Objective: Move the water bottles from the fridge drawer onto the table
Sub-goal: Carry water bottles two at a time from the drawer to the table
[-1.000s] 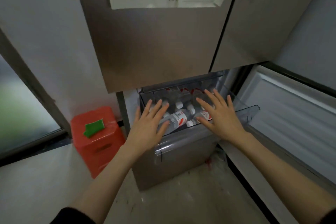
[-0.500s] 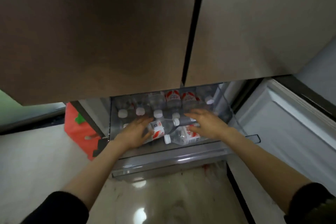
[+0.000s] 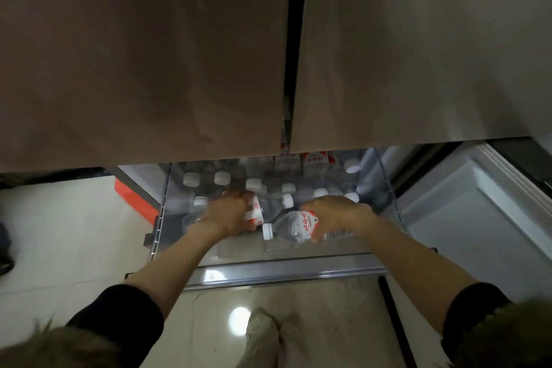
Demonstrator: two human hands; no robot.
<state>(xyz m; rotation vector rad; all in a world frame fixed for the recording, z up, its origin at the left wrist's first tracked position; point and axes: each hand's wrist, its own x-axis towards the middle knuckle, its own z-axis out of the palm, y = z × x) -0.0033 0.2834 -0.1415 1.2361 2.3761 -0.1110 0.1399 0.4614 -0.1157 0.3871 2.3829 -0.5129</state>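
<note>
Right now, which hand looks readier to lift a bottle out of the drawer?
Probably the right hand: it wraps a lying bottle in the open front of the drawer. The left hand grips another bottle that lies nearer the standing ones.

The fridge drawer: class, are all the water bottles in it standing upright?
No. Two bottles lie on their sides at the front of the fridge drawer, one in the left hand and one in the right hand.
</note>
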